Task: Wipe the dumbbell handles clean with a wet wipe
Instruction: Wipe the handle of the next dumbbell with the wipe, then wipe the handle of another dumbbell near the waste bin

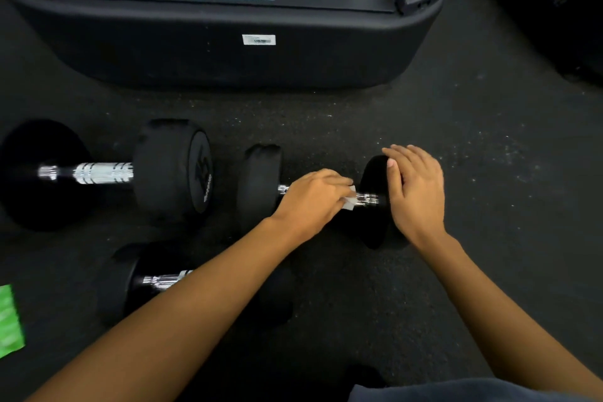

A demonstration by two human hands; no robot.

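- Head view: the small dumbbell (259, 183) being cleaned lies on the dark rubber floor (473, 127) at the centre of the frame. Its long axis runs left to right across the picture.
- The left hand (313, 199) is curled over its chrome handle (368, 198), fingers clamped on a white wet wipe (350, 197) that peeks out at the fingertips.
- The right hand (416, 192) rests flat against the right-hand weight head (375, 222), fingers straight and gripping nothing. It looks to be steadying the dumbbell against rolling.
- Bare chrome shows just right of the wipe, between it and that head, and a short stub shows left of the hand. Any stroke must therefore run along the bar, sideways in the frame.
- A larger dumbbell (169, 170) lies at centre left and a third dumbbell (124, 281) at lower left. Both are nearer the left hand, and their handles lie along the same left-to-right line.
- A green packet (9, 320) sits at the lower-left edge, and a treadmill base (228, 52) fills the top.
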